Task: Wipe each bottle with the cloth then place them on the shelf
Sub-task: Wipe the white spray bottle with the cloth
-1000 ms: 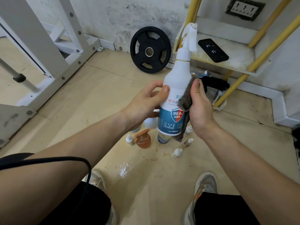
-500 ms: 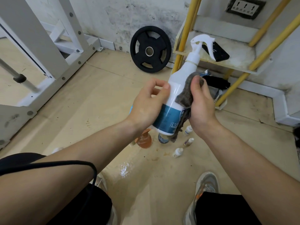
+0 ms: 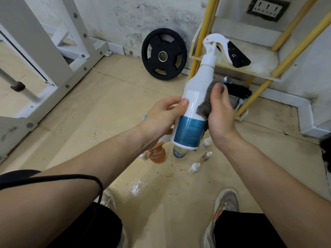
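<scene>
My left hand (image 3: 162, 116) grips a tall white spray bottle (image 3: 194, 97) with a blue label, held in the air and tilted a little to the right. Against the bottle's right side my right hand (image 3: 221, 113) holds a grey cloth (image 3: 205, 102). Below on the floor stand an orange pump bottle (image 3: 157, 153), a clear bottle (image 3: 179, 152) and several small white bottles (image 3: 194, 167). The yellow-framed shelf (image 3: 259, 68) stands beyond the bottle at the right, with a black phone (image 3: 238, 57) on it.
A black weight plate (image 3: 163, 53) leans on the wall at the back. A white metal rack (image 3: 53, 56) fills the left. Dark cloth items (image 3: 238, 91) lie under the shelf. A wet patch (image 3: 137, 187) shines on the floor between my shoes (image 3: 223, 204).
The bottle has been turned so the plain back of its label faces me, and it has tipped from upright to the right. The cloth stays pressed against its right side.
</scene>
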The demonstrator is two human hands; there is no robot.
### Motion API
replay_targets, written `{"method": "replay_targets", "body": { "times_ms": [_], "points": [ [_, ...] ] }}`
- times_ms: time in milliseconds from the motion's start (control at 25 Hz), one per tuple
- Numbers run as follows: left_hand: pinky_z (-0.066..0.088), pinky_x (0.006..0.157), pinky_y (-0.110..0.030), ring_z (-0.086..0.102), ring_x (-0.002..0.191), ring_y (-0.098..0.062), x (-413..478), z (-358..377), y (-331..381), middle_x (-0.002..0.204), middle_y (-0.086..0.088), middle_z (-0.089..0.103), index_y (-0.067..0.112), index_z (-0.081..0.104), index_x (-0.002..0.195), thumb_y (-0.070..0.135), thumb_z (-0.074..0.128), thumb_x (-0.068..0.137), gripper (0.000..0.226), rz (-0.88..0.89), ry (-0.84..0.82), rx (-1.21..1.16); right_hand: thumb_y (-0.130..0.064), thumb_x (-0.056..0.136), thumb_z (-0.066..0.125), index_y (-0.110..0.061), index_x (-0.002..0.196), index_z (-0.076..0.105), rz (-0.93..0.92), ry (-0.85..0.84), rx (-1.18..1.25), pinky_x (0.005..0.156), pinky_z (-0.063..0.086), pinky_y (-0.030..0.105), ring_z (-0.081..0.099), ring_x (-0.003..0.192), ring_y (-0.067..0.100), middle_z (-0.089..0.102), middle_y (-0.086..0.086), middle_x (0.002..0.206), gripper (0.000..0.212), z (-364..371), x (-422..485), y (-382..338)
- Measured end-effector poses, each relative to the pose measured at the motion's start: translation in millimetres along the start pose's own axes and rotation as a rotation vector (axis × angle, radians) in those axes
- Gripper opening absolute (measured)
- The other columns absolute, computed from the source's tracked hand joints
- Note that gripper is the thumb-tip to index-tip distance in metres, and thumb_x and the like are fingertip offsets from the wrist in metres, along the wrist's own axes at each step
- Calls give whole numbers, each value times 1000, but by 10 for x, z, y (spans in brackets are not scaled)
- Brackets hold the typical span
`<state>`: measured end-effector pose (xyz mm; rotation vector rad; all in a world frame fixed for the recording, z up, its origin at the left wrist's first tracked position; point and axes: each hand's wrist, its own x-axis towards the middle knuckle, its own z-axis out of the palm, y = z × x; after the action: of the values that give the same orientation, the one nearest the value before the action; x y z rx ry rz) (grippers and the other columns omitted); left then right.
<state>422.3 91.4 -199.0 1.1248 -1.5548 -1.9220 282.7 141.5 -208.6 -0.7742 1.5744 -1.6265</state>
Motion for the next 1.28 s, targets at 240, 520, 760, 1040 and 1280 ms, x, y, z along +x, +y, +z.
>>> {"method": "replay_targets", "body": {
  "times_ms": [240,520,760,1040,1280],
  "points": [
    [60,68,-28,71,85,-10,-35,65,-115,106,3,67,32,56,117,43,77,83,42,101,228,108,-39,103,42,-20,154,27,-232,-49,-405,114,39,34,43,138,13,43,4,151,56,60,-91,138],
    [56,69,-28,61,76,-11,19,-30,-34,105,-8,66,24,61,117,34,58,101,19,28,157,-23,-21,109,40,-18,140,41,-49,-51,-28,86,51,15,62,103,-8,60,-10,120,31,36,-43,52],
    [56,90,-39,69,93,-18,67,-112,-41,109,0,72,24,56,134,34,52,103,33,-75,-59,-130,-21,108,42,-23,142,37,-91,-82,-92,92,49,16,58,111,-9,57,-12,126,34,21,-55,54],
    [59,74,-27,71,84,-8,25,-11,-64,107,-3,70,24,57,122,34,72,90,37,115,162,54,-43,99,40,-15,156,24,-303,-72,-482,119,31,35,33,144,14,34,6,156,66,24,-40,128],
    [60,84,-38,71,101,-19,37,-31,11,121,-6,65,28,59,126,40,81,80,52,88,79,52,-33,102,42,-20,153,27,-177,-104,-132,114,42,40,47,137,13,44,5,151,55,18,-26,118]
  ]
}}
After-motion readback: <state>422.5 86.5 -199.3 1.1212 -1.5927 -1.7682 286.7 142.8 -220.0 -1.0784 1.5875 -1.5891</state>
